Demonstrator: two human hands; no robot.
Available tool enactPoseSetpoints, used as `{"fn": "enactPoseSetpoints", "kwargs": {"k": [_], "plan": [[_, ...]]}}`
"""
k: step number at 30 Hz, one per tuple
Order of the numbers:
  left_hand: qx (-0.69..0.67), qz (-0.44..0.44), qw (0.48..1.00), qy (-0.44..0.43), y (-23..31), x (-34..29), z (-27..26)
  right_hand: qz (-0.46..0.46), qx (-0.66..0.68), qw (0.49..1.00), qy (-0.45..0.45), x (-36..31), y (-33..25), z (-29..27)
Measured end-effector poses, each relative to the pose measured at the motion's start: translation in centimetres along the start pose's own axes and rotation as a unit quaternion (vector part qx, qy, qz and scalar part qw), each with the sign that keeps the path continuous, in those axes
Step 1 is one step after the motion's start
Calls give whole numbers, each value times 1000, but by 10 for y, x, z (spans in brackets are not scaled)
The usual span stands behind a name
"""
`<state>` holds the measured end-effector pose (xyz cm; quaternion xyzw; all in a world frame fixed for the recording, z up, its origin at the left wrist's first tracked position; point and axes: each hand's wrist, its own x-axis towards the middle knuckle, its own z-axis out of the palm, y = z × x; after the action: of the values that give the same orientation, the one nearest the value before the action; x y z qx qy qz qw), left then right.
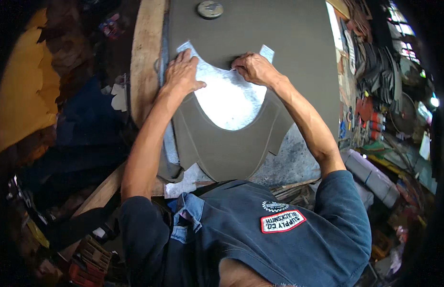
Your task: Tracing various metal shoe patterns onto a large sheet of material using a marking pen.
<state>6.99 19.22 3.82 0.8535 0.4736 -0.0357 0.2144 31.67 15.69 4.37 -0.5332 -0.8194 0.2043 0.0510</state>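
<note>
Mid-frame, slightly above ctr, I have a shiny silver-white U-shaped template (231, 103) lying on an olive-grey sheet (303, 38), its two arms pointing up-frame. L hand (182, 71): laid over template's L arm, palm down, fingers extended, thumb out toward ctr; pressing or resting, not clasping. R hand (253, 69): at template's inner curve, near the R arm; fingers curled in and bunched w/ thumb. Can't tell from my feed whether a small tool is gripped there. Pale curved lines run on olive-grey material below template, lower ctr.

Surroundings: round metal-looking disc (210, 9) on the sheet, top ctr, well apart from both hands. Wooden plank (146, 57) along sheet's L side, upper L-ctr. Orange-yellow hide-like sheet (26, 91) far L. Dark strips (382, 71) hang upper R; grey roll (370, 177) lower R. Wearer's dark T-shirt (298, 248) fills bottom ctr.
</note>
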Motion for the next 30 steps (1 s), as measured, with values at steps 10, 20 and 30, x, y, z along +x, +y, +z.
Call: {"fn": "enactPoseSetpoints", "kwargs": {"k": [10,20,30], "plan": [[-6,13,1000,-6,0,2,-1,82,-184,976,-78,14,79,-39],[1,8,1000,-17,5,3,-7,167,-47,975,136,-3,113,-56],[21,-12,998,-52,10,5,-9,184,9,970,159,-18,109,-31]]}}
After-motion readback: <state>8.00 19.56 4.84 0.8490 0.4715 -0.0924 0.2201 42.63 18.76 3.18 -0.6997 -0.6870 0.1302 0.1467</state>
